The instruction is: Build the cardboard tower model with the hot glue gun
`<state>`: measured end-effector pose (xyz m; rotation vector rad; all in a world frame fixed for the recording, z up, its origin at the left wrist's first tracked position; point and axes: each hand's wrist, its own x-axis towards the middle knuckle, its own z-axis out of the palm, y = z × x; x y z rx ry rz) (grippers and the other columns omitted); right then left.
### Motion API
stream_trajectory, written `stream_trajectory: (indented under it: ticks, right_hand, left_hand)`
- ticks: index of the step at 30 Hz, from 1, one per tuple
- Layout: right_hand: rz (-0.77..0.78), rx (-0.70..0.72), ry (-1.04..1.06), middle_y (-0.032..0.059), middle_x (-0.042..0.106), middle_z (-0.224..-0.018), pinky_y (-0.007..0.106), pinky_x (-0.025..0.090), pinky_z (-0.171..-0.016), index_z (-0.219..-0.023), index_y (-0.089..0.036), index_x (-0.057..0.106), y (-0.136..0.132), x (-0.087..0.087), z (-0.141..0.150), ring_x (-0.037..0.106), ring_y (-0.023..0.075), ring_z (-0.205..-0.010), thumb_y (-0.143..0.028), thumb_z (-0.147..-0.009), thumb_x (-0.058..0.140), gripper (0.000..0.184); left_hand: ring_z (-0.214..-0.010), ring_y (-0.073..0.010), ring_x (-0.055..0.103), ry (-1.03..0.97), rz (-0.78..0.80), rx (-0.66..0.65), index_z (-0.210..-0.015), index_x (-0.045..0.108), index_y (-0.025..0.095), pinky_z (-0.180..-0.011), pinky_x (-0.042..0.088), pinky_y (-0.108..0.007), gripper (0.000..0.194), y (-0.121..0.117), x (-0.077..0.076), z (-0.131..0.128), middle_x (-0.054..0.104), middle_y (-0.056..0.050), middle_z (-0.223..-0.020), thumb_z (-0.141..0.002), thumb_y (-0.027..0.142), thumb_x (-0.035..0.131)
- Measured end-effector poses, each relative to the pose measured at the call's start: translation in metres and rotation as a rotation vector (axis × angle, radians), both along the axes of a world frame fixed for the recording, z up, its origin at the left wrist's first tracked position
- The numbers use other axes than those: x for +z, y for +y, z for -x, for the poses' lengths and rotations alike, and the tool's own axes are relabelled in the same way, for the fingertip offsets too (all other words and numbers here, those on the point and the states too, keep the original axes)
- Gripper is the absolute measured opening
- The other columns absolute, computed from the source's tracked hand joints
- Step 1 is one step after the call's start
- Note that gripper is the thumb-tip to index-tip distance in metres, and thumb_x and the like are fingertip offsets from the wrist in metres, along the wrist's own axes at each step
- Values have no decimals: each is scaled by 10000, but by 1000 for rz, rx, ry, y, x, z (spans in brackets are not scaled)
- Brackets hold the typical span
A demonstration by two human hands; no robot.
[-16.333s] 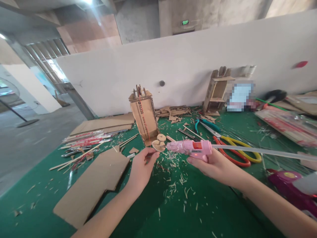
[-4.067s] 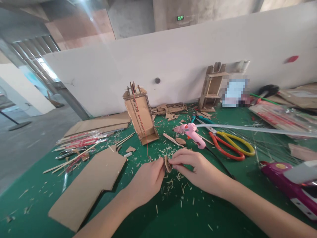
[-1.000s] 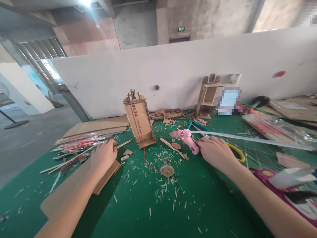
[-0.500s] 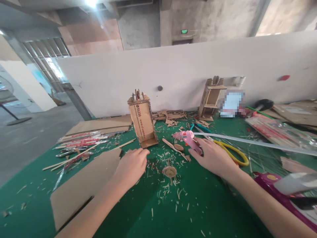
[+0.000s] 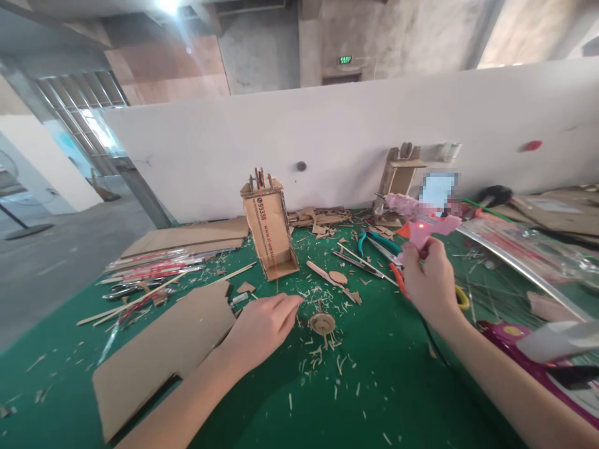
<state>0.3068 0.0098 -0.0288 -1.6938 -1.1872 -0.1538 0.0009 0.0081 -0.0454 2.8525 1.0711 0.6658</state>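
My right hand grips a pink hot-glue gun and holds it lifted above the green table, blurred by motion, its long clear glue stick trailing to the right. My left hand rests low on the table with its fingers together, pointing at a small round cardboard wheel on a stick, just left of it. A red thread runs from the upright cardboard box down toward my left fingers. Whether they pinch it I cannot make out.
A flat cardboard sheet lies at the left front. Scissors with teal, red and yellow handles lie behind my right hand. Sticks and packets are at the left, a cardboard model by the white wall, a purple device at the right.
My right hand has picked the glue gun up off the table and raised it to the right. My left hand has slid a little closer to the wheel.
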Motion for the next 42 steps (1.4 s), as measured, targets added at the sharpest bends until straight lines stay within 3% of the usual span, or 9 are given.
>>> stream_trajectory:
  ticks: [6, 11, 18, 24, 30, 34, 37, 40, 42]
  right_hand:
    - [-62, 31, 107, 25, 579, -758, 352, 400, -623, -881, -239, 465, 2, -4, -3, 561, 216, -680, -411, -858, 494, 176]
    - [-254, 31, 232, 15, 555, -762, 371, 428, -606, -905, -251, 403, -4, 9, -9, 568, 206, -651, -439, -897, 462, 197]
    - [-481, 177, 361, 42, 471, -1184, 359, 526, -578, -999, -330, 321, -9, 20, -7, 611, 209, -924, -400, -936, 367, 104]
    - [-185, 352, 196, 58, 637, -945, 366, 498, -679, -925, -258, 480, -6, 5, 5, 636, 224, -806, -339, -895, 457, 90]
    - [159, 469, -114, 79, 693, -818, 337, 455, -642, -1062, -197, 562, 0, -20, 26, 645, 241, -711, -339, -883, 476, 244]
    - [266, 423, -265, 100, 700, -810, 329, 419, -626, -1147, -159, 542, 4, -27, 27, 635, 247, -677, -331, -913, 400, 323]
    - [325, 384, -352, 115, 707, -821, 335, 408, -645, -1154, -136, 530, 7, -28, 23, 639, 255, -683, -315, -933, 350, 337]
    - [376, 360, -435, 118, 712, -843, 357, 406, -711, -1124, -142, 542, 9, -28, 22, 647, 261, -735, -303, -944, 333, 319]
    - [396, 349, -486, 121, 713, -903, 378, 402, -766, -1098, -158, 557, 9, -28, 24, 647, 268, -822, -298, -949, 331, 304]
  left_hand:
    - [-784, -180, 655, -5, 22, -5, -1152, 555, 180, -644, 512, -324, 278, -3, 4, 0, 697, -67, -956, -976, 221, 343]
    - [-831, -192, 659, 17, 24, 1, -1122, 581, 180, -678, 519, -330, 287, -2, 2, 0, 703, -71, -973, -957, 197, 346]
    - [-710, -177, 680, 151, 33, 89, -1066, 641, 231, -642, 497, -291, 303, 3, 3, 4, 742, -30, -951, -937, 217, 367]
    - [-640, -165, 655, -27, -68, 593, -1069, 644, 265, -564, 402, -235, 286, 29, 18, 37, 734, -2, -810, -909, 272, 407]
    - [-505, -178, 588, -75, -72, 740, -1005, 637, 227, -502, 341, -241, 290, 58, 13, 76, 642, -1, -579, -904, 296, 373]
    - [-604, -186, 622, -62, -39, 708, -940, 652, 216, -536, 386, -240, 252, 67, 12, 88, 691, -37, -716, -869, 272, 417]
    - [-747, -175, 634, -82, -38, 604, -1008, 633, 170, -670, 463, -259, 288, 61, 16, 76, 688, -83, -912, -905, 301, 398]
    - [-775, -156, 630, -86, 10, 441, -1131, 594, 205, -715, 495, -275, 340, 36, 20, 44, 658, -60, -987, -933, 408, 405]
    - [-923, -187, 624, -79, 132, 187, -1240, 530, 244, -793, 508, -327, 381, 14, 20, 19, 623, -72, -1118, -932, 443, 428]
